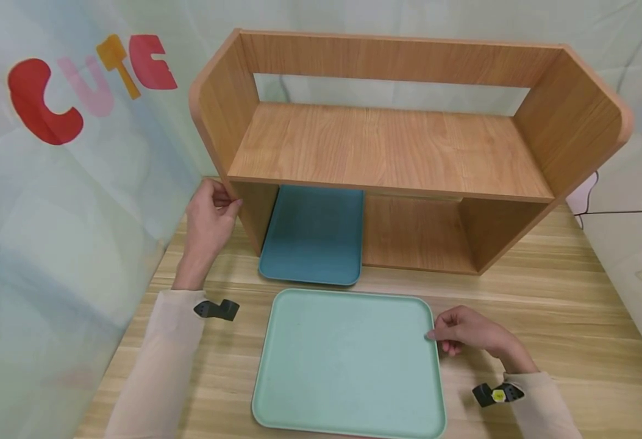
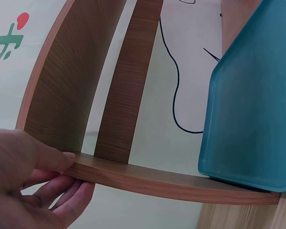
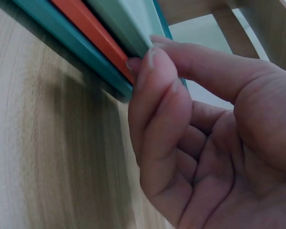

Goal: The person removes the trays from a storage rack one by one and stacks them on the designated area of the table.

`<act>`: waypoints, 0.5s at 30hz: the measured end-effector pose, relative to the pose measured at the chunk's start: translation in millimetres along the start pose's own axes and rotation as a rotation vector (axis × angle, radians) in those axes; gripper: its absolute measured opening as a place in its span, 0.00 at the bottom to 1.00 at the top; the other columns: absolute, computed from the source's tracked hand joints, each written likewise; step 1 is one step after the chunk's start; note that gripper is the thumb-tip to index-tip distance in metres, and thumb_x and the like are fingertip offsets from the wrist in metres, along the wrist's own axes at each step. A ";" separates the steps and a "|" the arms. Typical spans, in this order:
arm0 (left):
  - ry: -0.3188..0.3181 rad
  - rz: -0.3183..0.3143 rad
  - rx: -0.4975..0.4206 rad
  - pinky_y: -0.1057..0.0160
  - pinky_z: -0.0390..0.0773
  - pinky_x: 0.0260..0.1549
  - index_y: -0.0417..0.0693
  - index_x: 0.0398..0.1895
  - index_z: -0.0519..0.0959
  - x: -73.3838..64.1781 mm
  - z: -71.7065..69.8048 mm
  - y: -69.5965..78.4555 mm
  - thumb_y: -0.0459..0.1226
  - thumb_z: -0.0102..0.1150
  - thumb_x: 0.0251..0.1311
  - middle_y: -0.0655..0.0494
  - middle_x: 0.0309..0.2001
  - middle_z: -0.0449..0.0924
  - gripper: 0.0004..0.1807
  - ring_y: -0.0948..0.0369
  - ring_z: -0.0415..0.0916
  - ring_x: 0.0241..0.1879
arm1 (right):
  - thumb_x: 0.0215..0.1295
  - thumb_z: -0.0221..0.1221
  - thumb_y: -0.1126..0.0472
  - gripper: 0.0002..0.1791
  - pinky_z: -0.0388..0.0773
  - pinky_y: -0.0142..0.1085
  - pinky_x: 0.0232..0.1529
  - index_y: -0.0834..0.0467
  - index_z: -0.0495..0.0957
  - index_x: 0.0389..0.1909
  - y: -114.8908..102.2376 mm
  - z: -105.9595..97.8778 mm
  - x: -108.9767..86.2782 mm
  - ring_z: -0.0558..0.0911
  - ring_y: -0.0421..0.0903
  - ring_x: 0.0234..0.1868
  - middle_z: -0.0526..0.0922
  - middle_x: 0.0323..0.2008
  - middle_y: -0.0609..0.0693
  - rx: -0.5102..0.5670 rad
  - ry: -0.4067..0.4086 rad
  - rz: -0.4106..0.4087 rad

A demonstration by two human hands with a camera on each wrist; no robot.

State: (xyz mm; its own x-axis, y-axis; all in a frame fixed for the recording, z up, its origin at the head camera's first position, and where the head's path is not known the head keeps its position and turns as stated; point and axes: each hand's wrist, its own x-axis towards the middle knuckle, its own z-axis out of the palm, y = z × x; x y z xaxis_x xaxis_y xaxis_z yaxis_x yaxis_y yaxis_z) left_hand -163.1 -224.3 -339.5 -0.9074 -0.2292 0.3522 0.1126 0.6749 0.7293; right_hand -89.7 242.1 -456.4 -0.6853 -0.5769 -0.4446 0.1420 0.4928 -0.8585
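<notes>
My left hand (image 1: 209, 213) grips the front edge of the left side panel of a wooden desktop shelf (image 1: 386, 146). In the left wrist view the thumb lies on the inner side of that panel and the fingers on the outer side. A blue tray (image 1: 315, 238) lies in the lower compartment against the left panel, its front end jutting out. In front of the shelf is a mint green tray (image 1: 348, 366), whose right rim my right hand (image 1: 477, 334) pinches. The right wrist view reveals an orange tray (image 3: 93, 33) and a teal tray (image 3: 69, 45) stacked beneath it.
The shelf and trays stand on a wood-grain table (image 1: 545, 305). Fabric walls enclose the back and sides, with red, pink and yellow letters (image 1: 46, 100) at the left. Bare shelf floor (image 1: 414, 235) shows right of the blue tray.
</notes>
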 end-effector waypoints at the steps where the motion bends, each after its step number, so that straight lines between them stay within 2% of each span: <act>1: 0.000 0.000 0.001 0.53 0.81 0.45 0.33 0.45 0.69 0.0 0.1 -0.1 0.30 0.57 0.61 0.40 0.44 0.77 0.12 0.51 0.78 0.44 | 0.63 0.61 0.57 0.23 0.75 0.29 0.21 0.74 0.69 0.23 -0.4 0.1 -0.3 0.73 0.38 0.18 0.75 0.18 0.48 0.002 -0.004 -0.001; 15: 0.006 0.006 -0.001 0.53 0.82 0.45 0.33 0.44 0.69 -0.2 0.4 -0.7 0.30 0.57 0.61 0.40 0.43 0.77 0.12 0.51 0.78 0.44 | 0.64 0.61 0.57 0.22 0.75 0.29 0.21 0.73 0.69 0.23 -1.3 0.1 -0.5 0.72 0.37 0.17 0.75 0.18 0.47 -0.006 -0.013 -0.003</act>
State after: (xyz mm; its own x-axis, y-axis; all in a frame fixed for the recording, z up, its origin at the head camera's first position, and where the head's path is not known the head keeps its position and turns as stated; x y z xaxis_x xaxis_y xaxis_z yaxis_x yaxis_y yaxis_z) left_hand -163.2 -224.4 -340.3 -0.9041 -0.2297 0.3602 0.1185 0.6754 0.7279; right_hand -89.5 241.7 -455.1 -0.6761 -0.5868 -0.4455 0.1355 0.4953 -0.8581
